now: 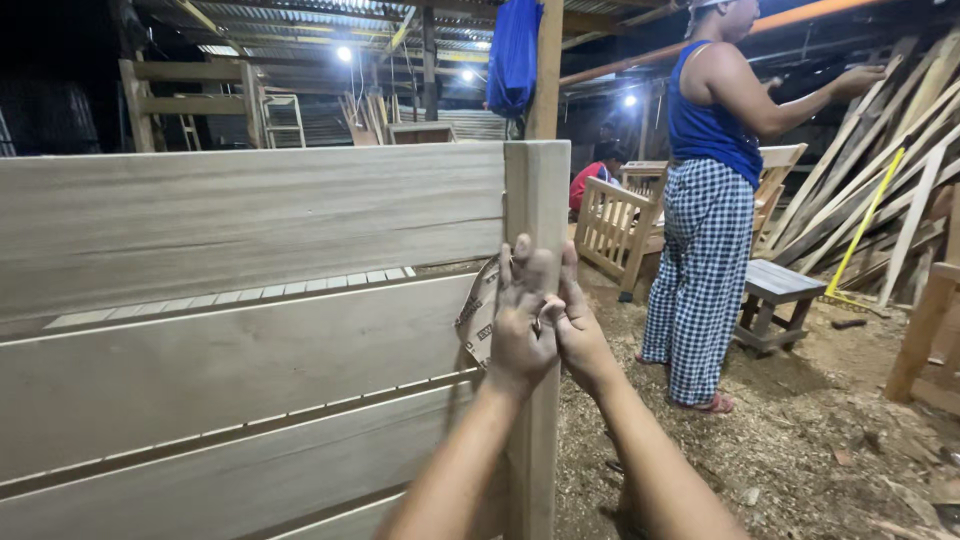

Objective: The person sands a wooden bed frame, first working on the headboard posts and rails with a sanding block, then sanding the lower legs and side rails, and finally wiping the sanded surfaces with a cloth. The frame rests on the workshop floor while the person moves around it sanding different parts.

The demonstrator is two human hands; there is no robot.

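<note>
A pale wooden slatted panel [250, 230] stands upright before me, ending in a vertical post [537, 195] on its right side. My left hand [520, 320] presses a curled sheet of sandpaper [478, 315] against the post's face, fingers pointing up. My right hand [578, 325] lies right beside it, touching the left hand and the post's edge. Both forearms reach up from the bottom of the view. How much of the sandpaper is under the right hand is hidden.
A person in a blue top and checked trousers [705, 200] stands to the right, reaching into leaning planks [880, 170]. A small stool [775, 300], a slatted chair frame [615, 230] and a wooden leg [920, 330] stand on the sawdust floor [800, 440].
</note>
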